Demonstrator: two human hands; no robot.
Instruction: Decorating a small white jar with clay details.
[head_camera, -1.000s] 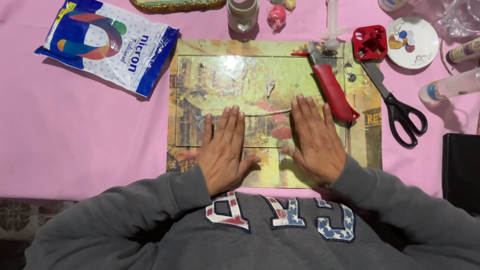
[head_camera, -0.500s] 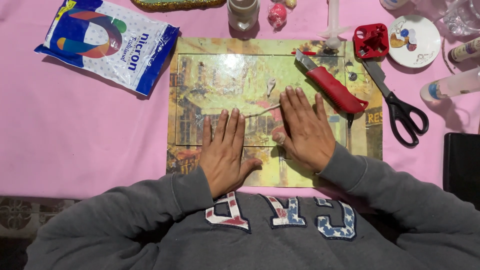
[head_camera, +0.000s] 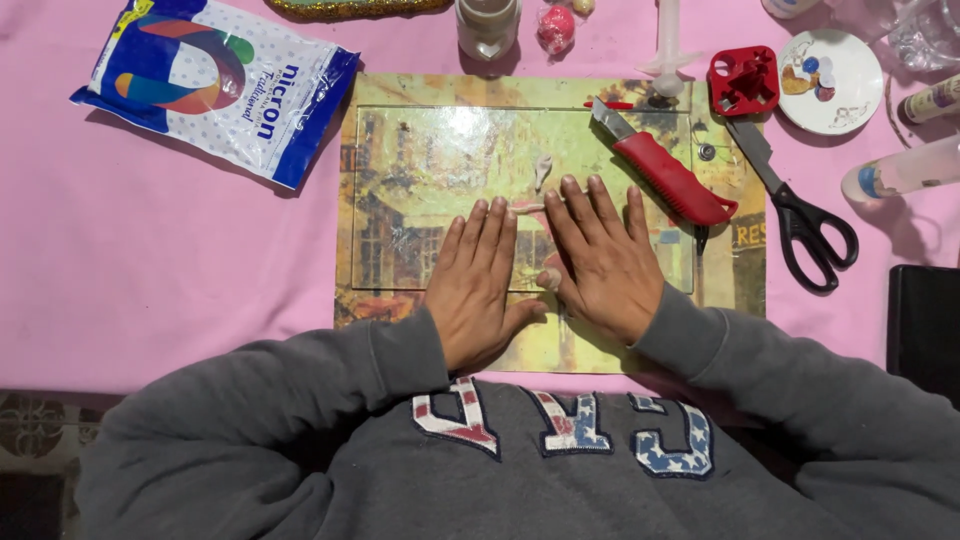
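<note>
I see one package: a flat plastic pouch (head_camera: 215, 85), blue and white with a round swirl of red, orange and green, lying tilted on the pink cloth just up and left of the picture board (head_camera: 420, 150) (its corner nearly touches).

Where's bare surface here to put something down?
Widest free patch: pink tablecloth left of the picture-printed board, below the blue-and-white plastic bag. Crowded: top right, where the red utility knife, black-handled scissors and small white dish sit close. Both flat hands cover the board's lower middle.
</note>
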